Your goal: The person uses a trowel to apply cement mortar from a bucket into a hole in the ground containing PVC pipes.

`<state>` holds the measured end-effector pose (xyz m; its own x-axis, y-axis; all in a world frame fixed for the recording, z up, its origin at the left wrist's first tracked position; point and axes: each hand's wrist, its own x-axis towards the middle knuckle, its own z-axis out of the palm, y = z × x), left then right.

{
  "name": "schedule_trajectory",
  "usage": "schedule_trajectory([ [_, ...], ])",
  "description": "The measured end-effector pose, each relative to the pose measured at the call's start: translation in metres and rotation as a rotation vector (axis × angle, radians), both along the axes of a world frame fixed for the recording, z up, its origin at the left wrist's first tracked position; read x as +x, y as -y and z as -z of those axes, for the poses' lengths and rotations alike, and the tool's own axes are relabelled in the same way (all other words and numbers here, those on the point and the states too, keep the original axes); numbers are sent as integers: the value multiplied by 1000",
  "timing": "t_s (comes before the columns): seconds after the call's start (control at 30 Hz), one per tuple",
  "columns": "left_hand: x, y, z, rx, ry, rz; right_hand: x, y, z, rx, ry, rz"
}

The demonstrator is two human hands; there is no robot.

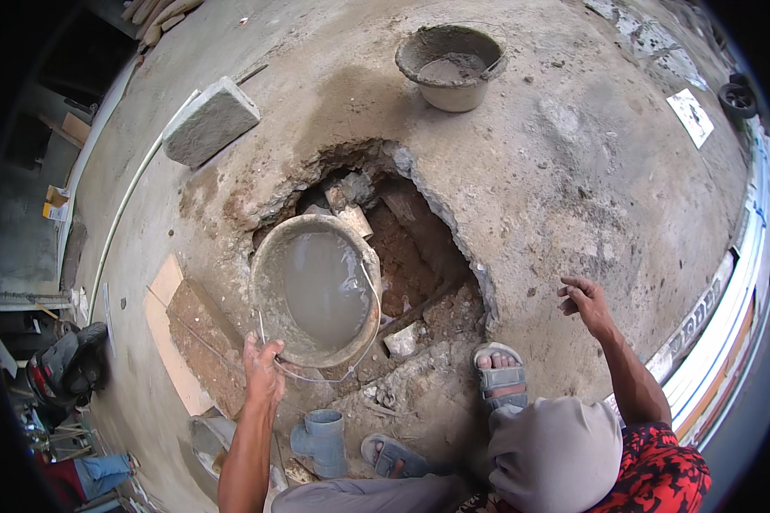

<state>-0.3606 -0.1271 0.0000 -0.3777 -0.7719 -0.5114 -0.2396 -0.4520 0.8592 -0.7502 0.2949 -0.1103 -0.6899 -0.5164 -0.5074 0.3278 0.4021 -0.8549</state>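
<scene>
hole floor (402, 256) partly hidden behind bucket (316, 291), wheel (737, 98) cut by rim, pipe fitting (323, 440) base hidden

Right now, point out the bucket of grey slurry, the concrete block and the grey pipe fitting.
bucket of grey slurry (269, 295): head view, on its near left rim.
concrete block (210, 120): head view, middle of its top face.
grey pipe fitting (323, 438): head view, on its upright socket wall.

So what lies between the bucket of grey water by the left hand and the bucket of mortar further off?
In the head view, the broken hole in the concrete floor, with rubble and reddish soil, lies between the water bucket and the mortar bucket.
</scene>
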Motion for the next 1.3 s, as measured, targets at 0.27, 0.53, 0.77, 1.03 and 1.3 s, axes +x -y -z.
schedule_trajectory([
  [0.27,-130,11,171,20,230,111,-5,-34,3,45,25,70],
  [0.53,-193,16,221,-31,484,54,-1,-39,1,86,102,121],
  [0.77,-199,2,214,-180,715,309,6,-16,4,91,144,78],
  [1.03,-188,-12,195,-83,776,478,7,0,9,53,112,-6],
  [1.3,-134,2,200,61,442,294,9,23,-3,-8,65,-48],
])
